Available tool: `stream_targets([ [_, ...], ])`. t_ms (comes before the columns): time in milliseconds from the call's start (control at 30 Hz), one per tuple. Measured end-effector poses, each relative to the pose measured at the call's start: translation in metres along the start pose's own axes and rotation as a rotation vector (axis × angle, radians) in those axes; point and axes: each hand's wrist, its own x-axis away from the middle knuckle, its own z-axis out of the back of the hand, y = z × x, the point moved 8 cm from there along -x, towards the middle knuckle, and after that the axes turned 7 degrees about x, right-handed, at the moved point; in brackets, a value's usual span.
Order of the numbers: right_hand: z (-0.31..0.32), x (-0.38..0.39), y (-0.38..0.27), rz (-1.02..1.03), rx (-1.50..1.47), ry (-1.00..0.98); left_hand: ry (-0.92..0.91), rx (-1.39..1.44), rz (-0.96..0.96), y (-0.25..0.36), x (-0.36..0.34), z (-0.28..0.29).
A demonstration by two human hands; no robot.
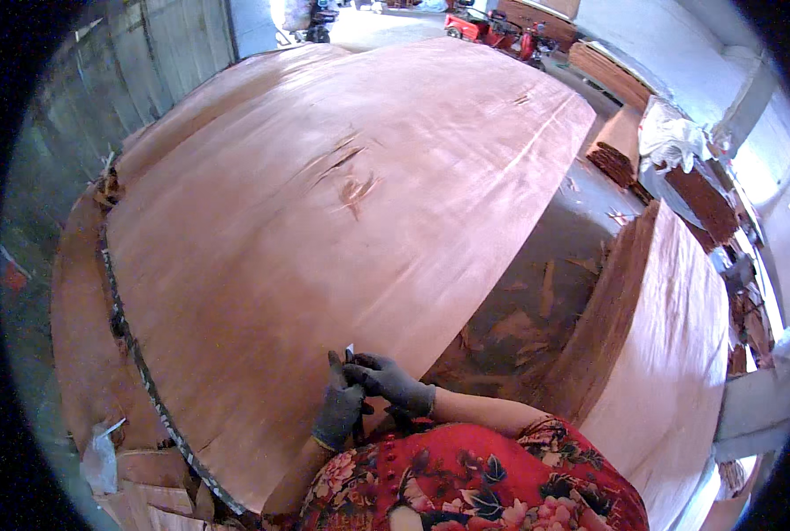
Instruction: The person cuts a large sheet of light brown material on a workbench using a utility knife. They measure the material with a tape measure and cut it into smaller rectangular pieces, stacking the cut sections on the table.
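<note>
Grey gloves cover both my hands, which meet at the near edge of a large reddish-brown wood veneer sheet (pixel 324 257). My left hand (pixel 338 412) is closed, with one finger pointing up. From the right, my right hand (pixel 389 384) reaches across and its closed fingers touch the left ones. A small knife-like tool (pixel 350 351) pokes its pale flat tip out between them; most of it is hidden by the gloves. Torn, lifted splits (pixel 355 188) mark the middle of the sheet.
On the right stands a thick stack of veneer (pixel 660 327). Broken wood scraps (pixel 519 332) litter the floor between it and the sheet. A dark strip (pixel 138 363) runs along the sheet's left side. White plastic (pixel 669 137) and a red three-wheeler (pixel 492 28) are farther off.
</note>
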Motion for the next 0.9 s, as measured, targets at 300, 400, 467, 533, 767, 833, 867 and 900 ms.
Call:
stream_targets([
  [300,0.242,0.019,0.035,0.08,-0.5,0.81,0.339,-1.172,-0.218,0.012,-0.016,-0.056],
  [400,0.363,0.027,0.093,0.005,-0.432,1.148,0.335,-1.763,-0.31,-0.124,-0.019,-0.019],
  [467,0.392,0.031,0.095,-0.075,-0.525,1.168,0.336,-2.062,-0.445,-0.151,-0.025,-0.02],
  [533,0.407,0.024,0.091,-0.115,-0.665,1.072,0.241,-1.803,-0.396,-0.104,-0.016,-0.053],
  [767,0.441,0.022,0.074,0.057,-0.488,1.199,0.392,-1.395,-0.115,-0.08,-0.012,-0.047],
  [833,0.445,0.033,0.088,0.086,-0.543,1.213,0.36,-1.437,-0.17,-0.084,-0.007,-0.048],
  [867,0.444,0.039,0.097,0.099,-0.572,1.22,0.341,-1.456,-0.201,-0.086,-0.005,-0.048],
  [900,0.434,0.044,0.094,0.072,-0.547,1.239,0.341,-1.474,-0.206,-0.089,0.004,-0.045],
])
